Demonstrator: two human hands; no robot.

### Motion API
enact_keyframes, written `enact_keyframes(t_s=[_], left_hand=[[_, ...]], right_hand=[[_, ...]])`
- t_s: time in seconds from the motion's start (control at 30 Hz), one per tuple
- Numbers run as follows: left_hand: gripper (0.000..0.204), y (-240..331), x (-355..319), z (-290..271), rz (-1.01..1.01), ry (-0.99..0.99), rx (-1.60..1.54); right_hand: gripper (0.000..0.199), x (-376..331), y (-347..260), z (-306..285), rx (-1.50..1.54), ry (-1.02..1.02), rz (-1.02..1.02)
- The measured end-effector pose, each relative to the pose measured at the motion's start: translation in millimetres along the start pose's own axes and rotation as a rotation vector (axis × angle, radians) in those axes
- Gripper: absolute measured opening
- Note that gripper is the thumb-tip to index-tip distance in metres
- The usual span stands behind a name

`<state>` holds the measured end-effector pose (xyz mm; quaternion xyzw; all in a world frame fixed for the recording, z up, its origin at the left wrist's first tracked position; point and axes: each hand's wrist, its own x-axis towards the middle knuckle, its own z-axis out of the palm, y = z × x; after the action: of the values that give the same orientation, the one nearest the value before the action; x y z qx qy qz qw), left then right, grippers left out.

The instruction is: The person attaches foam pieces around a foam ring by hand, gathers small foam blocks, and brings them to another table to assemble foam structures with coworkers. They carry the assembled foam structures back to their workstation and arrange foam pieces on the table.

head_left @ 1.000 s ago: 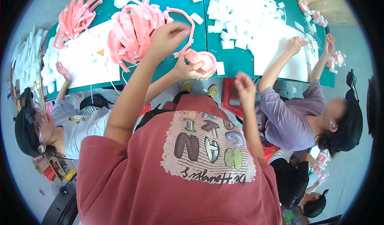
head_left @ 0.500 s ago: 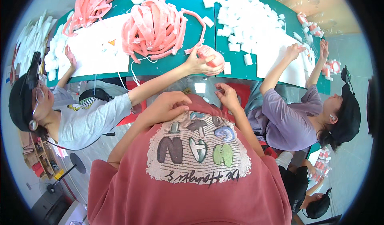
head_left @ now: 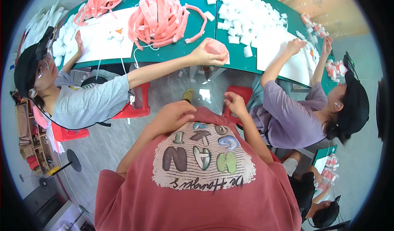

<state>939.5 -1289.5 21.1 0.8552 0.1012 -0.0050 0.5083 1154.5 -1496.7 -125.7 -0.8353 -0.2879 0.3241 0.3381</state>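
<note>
Nearest, one dark-red fabric shirt (head_left: pixel 197 208) is printed with a pale striped panel (head_left: pixel 205 159), filled with large black, blue and green letters and a line of black script. Two bare hands are held before it: the left hand (head_left: pixel 175 116) is loosely curled and the right hand (head_left: pixel 235 103) slightly bent, both empty. At least three red plastic stools (head_left: pixel 141 101) are seen on the grey floor (head_left: pixel 164 83). One rounded pink foam roll (head_left: pixel 216 47), well apart from both, is gripped by a co-worker's hand (head_left: pixel 202 55) over the near edge of the green counter (head_left: pixel 242 61). Farther, two flat white boards (head_left: pixel 96 46), one pile of countless white foam blocks (head_left: pixel 240 17) and two heaps of pink foam strips (head_left: pixel 158 21) are borne.
</note>
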Motion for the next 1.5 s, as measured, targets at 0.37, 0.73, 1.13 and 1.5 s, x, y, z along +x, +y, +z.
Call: enact_keyframes(t_s=[0.37, 0.73, 1.13, 1.5], left_hand=[[0.022, 10, -55, 36, -0.117, 0.049, -0.025], [0.023, 7, -104, 75, -0.104, 0.171, 0.081], [0.021, 12, -115, 91, -0.039, 0.223, 0.105], [0.012, 20, -55, 39, -0.113, 0.295, 0.099]], right_hand=[[0.025, 7, 9, 0, -0.021, -0.014, -0.076], [0.018, -8, 50, 57, 0.032, -0.132, -0.354], [0.012, -8, 59, 62, -0.054, -0.029, -0.419], [0.043, 123, -57, -39, 0.211, 0.476, -0.364]])
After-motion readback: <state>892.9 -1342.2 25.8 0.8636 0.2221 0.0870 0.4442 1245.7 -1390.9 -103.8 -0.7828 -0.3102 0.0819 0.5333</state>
